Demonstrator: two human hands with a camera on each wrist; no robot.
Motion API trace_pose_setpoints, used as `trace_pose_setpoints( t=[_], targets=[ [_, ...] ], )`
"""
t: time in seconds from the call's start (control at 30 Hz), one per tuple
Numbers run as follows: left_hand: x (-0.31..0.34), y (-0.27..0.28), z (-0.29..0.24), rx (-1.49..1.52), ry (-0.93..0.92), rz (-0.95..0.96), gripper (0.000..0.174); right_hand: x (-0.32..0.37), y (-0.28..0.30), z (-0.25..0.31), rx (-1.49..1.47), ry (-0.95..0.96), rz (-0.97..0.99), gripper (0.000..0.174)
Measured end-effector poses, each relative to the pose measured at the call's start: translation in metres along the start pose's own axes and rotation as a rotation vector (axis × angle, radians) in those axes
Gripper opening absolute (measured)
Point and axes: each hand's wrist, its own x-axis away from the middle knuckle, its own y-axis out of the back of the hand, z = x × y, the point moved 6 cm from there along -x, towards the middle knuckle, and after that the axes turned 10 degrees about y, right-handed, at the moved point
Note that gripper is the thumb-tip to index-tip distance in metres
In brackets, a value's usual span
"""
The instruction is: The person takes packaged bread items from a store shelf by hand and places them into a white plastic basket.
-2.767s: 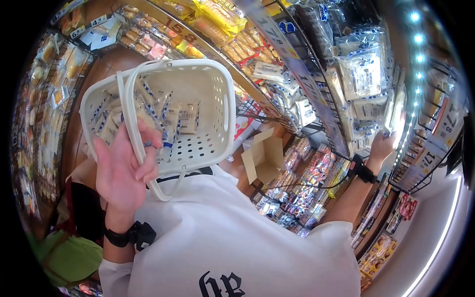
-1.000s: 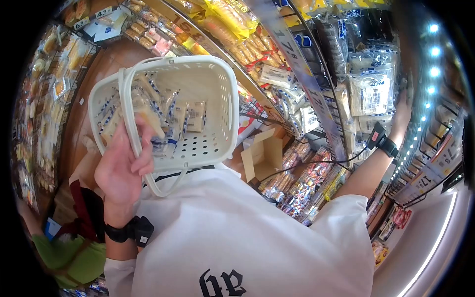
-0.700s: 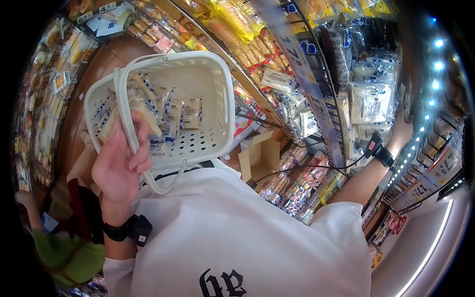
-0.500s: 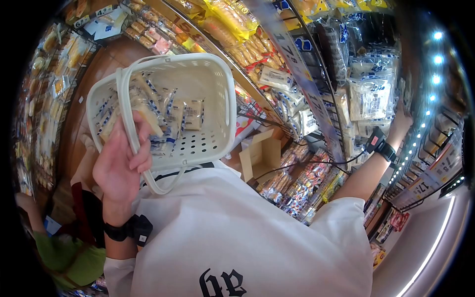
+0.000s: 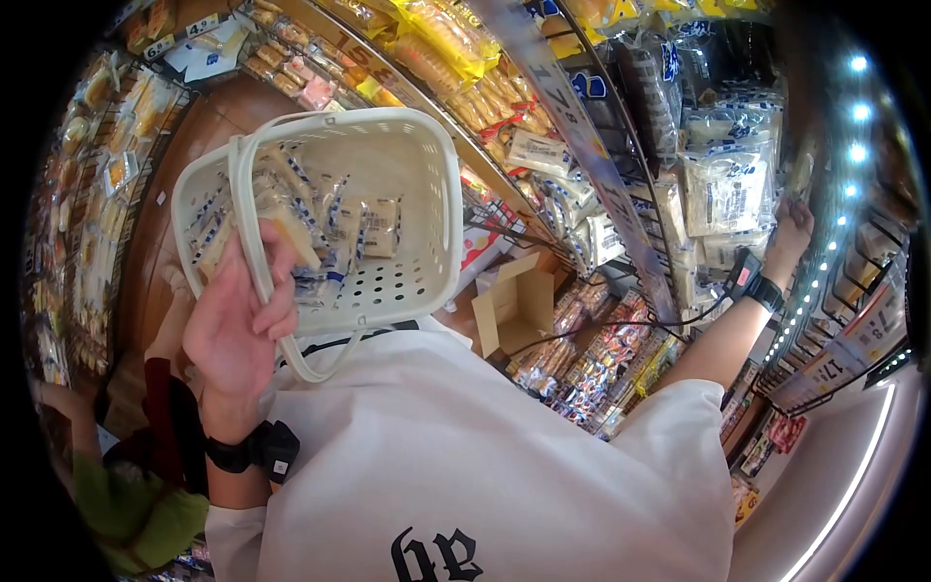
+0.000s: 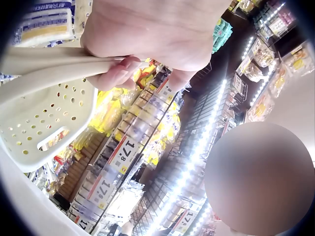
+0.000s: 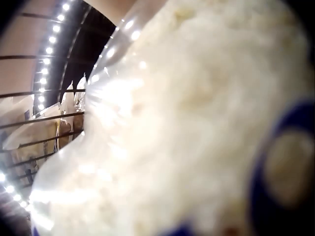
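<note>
My left hand point(image 5: 233, 335) grips the paired handles point(image 5: 254, 213) of a white plastic basket point(image 5: 412, 223), its fingers curled round them. Several clear packs of sliced bread point(image 5: 380, 228) with blue-striped edges lie inside. My right hand point(image 5: 792, 231) is at the right side of a shelf stack of bread packs point(image 5: 729, 194), fingers bent, beside a narrow pack point(image 5: 800, 173) standing on edge. I cannot tell whether it pinches that pack. In the right wrist view a clear bag of pale bread point(image 7: 187, 118) with blue print fills most of the picture, very close and blurred.
Wire racks with price strips point(image 5: 577, 116) hold the bread. Yellow-wrapped loaves point(image 5: 441, 44) lie further along. Below stand an open cardboard box point(image 5: 514, 306) and rows of small packaged snacks point(image 5: 592, 364). A light strip point(image 5: 857, 152) runs at right. A person in green point(image 5: 145, 514) is at lower left.
My right hand has gone from holding packs at the shelf's front to reaching further in, and has now drawn back slightly with fingers bent. The left hand still holds the basket.
</note>
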Motion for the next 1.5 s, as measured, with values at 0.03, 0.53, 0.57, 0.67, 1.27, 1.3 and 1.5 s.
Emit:
trace_pose_setpoints(
  t=[0.03, 0.53, 0.57, 0.67, 1.27, 1.3, 1.5],
  targets=[
    [0.000, 0.000, 0.000, 0.005, -0.007, 0.002, 0.051, -0.004, 0.002, -0.008, -0.045, -0.004, -0.008, 0.025],
    [0.005, 0.003, 0.001, 0.024, -0.028, -0.005, 0.051, 0.007, -0.011, 0.039, 0.112, 0.143, 0.173, 0.018],
    [0.005, 0.002, 0.001, 0.026, -0.029, -0.003, 0.050, 0.013, -0.017, 0.053, 0.080, 0.137, 0.175, 0.024],
    [0.006, 0.001, 0.001, 0.024, -0.031, 0.003, 0.050, 0.026, -0.032, 0.088, 0.011, 0.112, 0.197, 0.041],
    [0.012, 0.001, 0.004, 0.059, -0.040, 0.020, 0.047, 0.028, -0.026, 0.083, 0.241, 0.254, 0.474, 0.040],
    [0.012, 0.001, 0.005, 0.055, -0.040, 0.019, 0.047, 0.029, -0.027, 0.084, 0.260, 0.254, 0.485, 0.040],
    [0.014, 0.002, 0.007, 0.066, -0.049, 0.031, 0.047, 0.029, -0.027, 0.092, 0.395, 0.385, 0.515, 0.045]
  ],
)
